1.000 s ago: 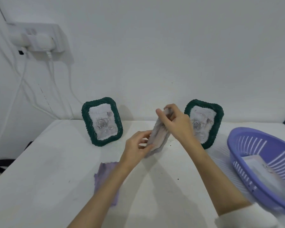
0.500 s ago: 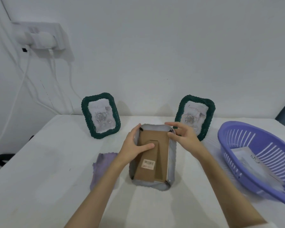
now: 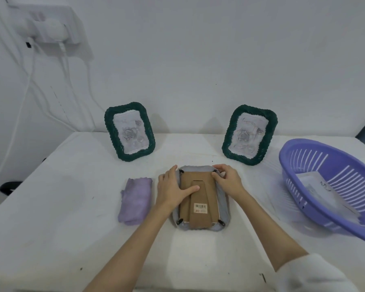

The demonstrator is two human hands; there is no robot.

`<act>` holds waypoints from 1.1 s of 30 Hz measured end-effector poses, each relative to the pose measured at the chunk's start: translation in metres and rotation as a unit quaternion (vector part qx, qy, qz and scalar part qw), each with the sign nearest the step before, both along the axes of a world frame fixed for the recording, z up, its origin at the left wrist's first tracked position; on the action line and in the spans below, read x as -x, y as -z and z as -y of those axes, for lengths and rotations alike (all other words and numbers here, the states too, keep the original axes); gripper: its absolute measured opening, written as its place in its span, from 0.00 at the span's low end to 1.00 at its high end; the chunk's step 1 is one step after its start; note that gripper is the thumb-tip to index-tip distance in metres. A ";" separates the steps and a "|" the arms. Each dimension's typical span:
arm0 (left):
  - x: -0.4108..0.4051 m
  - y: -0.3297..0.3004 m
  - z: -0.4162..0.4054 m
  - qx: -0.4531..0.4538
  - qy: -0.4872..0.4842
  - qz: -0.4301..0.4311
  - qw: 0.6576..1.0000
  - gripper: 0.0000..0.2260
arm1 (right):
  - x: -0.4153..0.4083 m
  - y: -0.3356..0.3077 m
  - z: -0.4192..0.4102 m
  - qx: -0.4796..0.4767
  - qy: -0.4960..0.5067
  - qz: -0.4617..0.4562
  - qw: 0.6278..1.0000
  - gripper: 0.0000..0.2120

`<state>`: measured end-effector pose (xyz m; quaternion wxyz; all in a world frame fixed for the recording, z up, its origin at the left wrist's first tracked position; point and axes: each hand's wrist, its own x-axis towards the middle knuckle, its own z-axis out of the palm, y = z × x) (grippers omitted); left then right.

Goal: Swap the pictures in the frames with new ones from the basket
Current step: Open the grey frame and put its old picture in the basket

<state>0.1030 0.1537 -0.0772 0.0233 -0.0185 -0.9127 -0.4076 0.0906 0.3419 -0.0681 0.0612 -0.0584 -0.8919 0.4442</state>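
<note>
Here both forearms reach forward over the white table (image 3: 51, 207). The left hand (image 3: 171, 188) lies flat, fingers straight, on the cardboard back of the face-down grey frame (image 3: 199, 199); the right hand (image 3: 228, 180) curls its fingertips on the frame's upper right corner.

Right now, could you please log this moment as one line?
frame: face down on table | left hand: pressing backing | right hand: fingers at top corner | basket: pictures inside
</note>
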 end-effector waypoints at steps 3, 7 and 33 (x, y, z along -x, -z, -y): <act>-0.004 0.006 0.001 0.048 -0.006 -0.026 0.999 0.42 | 0.003 0.003 0.000 -0.060 0.012 0.013 0.998 0.13; -0.006 0.010 -0.001 0.068 0.000 -0.059 0.996 0.36 | -0.001 0.004 0.001 -0.065 0.016 0.016 0.998 0.16; 0.011 0.004 0.011 0.258 0.086 -0.037 0.962 0.33 | -0.011 0.010 0.000 -0.217 -0.040 0.056 0.974 0.29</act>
